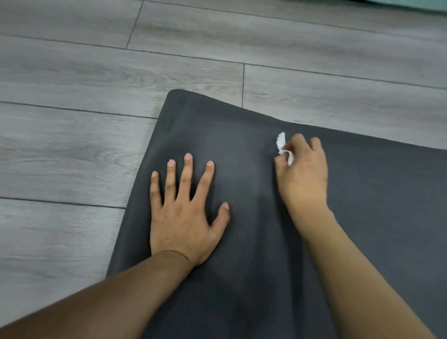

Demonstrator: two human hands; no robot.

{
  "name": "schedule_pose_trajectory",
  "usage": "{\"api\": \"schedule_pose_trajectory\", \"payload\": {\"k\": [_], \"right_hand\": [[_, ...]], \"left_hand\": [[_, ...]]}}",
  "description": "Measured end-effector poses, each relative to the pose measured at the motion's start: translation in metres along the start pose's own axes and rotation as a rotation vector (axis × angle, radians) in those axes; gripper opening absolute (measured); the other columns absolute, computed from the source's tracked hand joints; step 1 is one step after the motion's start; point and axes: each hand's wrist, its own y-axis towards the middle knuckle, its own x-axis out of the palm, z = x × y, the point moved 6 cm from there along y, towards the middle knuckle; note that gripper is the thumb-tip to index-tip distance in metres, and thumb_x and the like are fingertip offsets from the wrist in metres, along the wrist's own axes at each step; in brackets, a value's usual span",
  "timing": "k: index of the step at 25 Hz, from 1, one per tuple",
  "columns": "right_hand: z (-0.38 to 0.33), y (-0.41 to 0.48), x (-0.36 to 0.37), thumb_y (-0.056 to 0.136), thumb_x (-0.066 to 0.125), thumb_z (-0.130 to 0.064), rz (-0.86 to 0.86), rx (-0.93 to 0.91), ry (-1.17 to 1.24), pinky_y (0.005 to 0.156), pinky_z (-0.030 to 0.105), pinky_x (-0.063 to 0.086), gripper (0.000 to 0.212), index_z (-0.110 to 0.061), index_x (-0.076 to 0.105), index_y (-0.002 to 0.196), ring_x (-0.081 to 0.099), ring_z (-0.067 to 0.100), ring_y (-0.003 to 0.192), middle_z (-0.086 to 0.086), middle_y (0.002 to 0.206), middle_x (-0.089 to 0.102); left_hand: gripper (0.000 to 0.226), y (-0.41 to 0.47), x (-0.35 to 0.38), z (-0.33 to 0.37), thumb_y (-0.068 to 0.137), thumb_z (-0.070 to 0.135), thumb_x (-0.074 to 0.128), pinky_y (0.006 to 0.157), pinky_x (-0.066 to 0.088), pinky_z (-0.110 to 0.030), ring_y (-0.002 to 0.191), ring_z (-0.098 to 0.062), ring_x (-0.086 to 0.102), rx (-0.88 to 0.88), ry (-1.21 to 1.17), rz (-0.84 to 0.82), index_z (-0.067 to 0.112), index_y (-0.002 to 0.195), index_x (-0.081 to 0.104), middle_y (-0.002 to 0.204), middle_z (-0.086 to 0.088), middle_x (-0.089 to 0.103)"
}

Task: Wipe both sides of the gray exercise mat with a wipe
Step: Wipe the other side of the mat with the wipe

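Dark gray mat (242, 150) flat, white wipe (281, 142) crumpled

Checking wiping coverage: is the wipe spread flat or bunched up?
Bunched up. The white wipe is crumpled in the curled fingers of the right hand, only a scrunched bit poking out over the gray exercise mat.

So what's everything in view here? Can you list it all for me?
exercise mat: one, dark gray, flat on the floor, a rounded corner at upper centre, running off the lower right
wipe: one, white, crumpled, near the mat's far edge
floor: one, gray wood-look planks, left of and beyond the mat
teal strip: one, top right edge; too little shows to tell what it is
left hand: one, fingers spread, flat on the mat near its left edge
right hand: one, on the mat, wipe in its grip
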Motion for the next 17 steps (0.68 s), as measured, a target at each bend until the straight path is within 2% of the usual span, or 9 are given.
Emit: {"api": "schedule_pose_trajectory", "payload": {"k": [2,5,10,13,15,17], "right_hand": [[0.029,-0.016,-0.015,0.089,0.053,-0.016,0.057,0.050,0.027,0.070,0.038,0.046,0.007,-0.014,0.057,0.094,0.051,0.027,0.083,0.003,0.096,0.048],[0.029,-0.014,-0.008,0.090,0.050,-0.020,0.098,0.020,0.055,0.071,0.039,0.047,0.007,-0.015,0.054,0.092,0.051,0.024,0.084,0.001,0.096,0.048],[0.032,-0.015,-0.009,0.090,0.049,-0.020,0.120,0.005,0.071,0.076,0.041,0.047,0.011,-0.012,0.057,0.094,0.050,0.025,0.089,0.005,0.098,0.050],[0.028,-0.015,-0.008,0.091,0.050,-0.019,0.115,0.006,0.049,0.077,0.039,0.045,0.012,-0.010,0.058,0.094,0.049,0.025,0.091,0.007,0.099,0.051],[0.024,-0.017,-0.007,0.092,0.052,-0.017,0.131,-0.041,0.035,0.075,0.034,0.042,0.012,-0.009,0.060,0.094,0.048,0.026,0.089,0.008,0.098,0.053],[0.026,-0.016,-0.011,0.091,0.053,-0.014,0.159,-0.050,-0.008,0.076,0.037,0.042,0.013,-0.009,0.064,0.094,0.047,0.027,0.086,0.009,0.096,0.056]], "left_hand": [[0.078,0.000,0.000,-0.001,0.092,0.067,0.025,0.124,0.006,-0.059,0.157,-0.034,0.006,-0.003,0.000,-0.009,0.034,0.162,0.016,0.171,-0.006,0.008],[0.076,0.002,0.000,0.001,0.093,0.066,0.026,0.125,0.005,-0.057,0.157,-0.033,0.007,-0.019,-0.016,-0.001,0.034,0.161,0.018,0.170,-0.006,0.011],[0.068,-0.036,-0.017,-0.012,0.098,0.051,0.034,0.126,0.012,-0.051,0.156,-0.032,0.015,0.051,-0.007,0.011,0.021,0.159,0.031,0.168,-0.013,0.021],[0.071,-0.077,-0.015,-0.027,0.097,0.048,0.036,0.127,0.012,-0.046,0.158,-0.026,0.007,0.069,-0.016,0.000,0.022,0.162,0.023,0.170,-0.009,0.010],[0.073,-0.080,-0.009,-0.032,0.097,0.049,0.034,0.128,0.011,-0.046,0.158,-0.023,0.004,0.070,-0.041,0.008,0.025,0.163,0.017,0.171,-0.005,0.007],[0.073,-0.072,-0.003,-0.031,0.096,0.051,0.032,0.128,0.010,-0.046,0.158,-0.022,0.002,0.081,-0.053,0.006,0.027,0.163,0.014,0.171,-0.004,0.006]]}}
